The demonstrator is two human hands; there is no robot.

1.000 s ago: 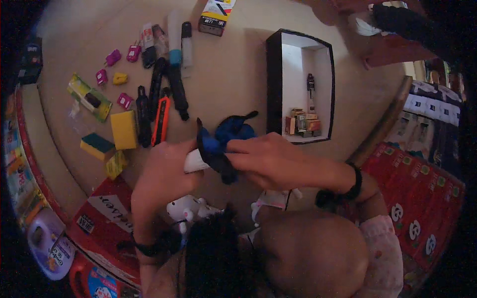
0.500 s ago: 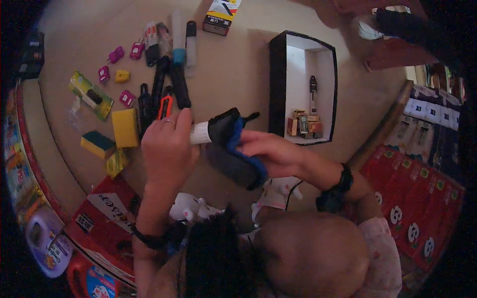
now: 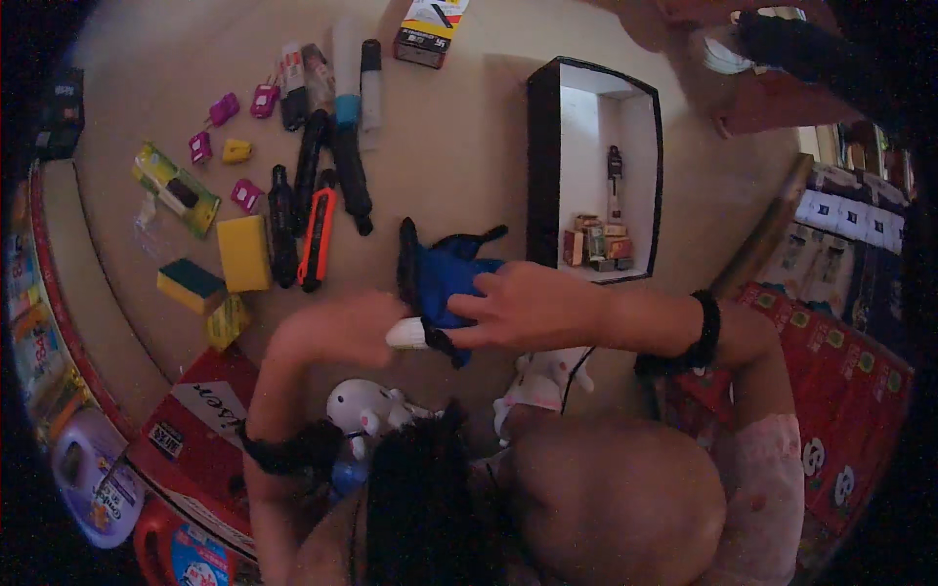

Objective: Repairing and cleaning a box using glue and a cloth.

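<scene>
Over a beige surface point(image 3: 459, 127), blue-and-black cloth point(image 3: 447, 285) is held by the right hand point(image 3: 537, 308); whether the white piece point(image 3: 407, 334) beside it is gripped by the left hand point(image 3: 342, 324) cannot be told. Beyond, an orange cutter point(image 3: 318, 234) is laid.

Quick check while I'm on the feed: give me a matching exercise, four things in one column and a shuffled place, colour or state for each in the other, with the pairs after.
Things:
1. Blue-and-black fabric item
2. Orange cutter
3. Open box
4. Small boxes

Places, colours or states:
A. Black outside, white inside
B. Standing or lying inside the open box
C. Touched by the right hand
D. Lying beside a long dark tool

Pairs: 1-C, 2-D, 3-A, 4-B
</scene>
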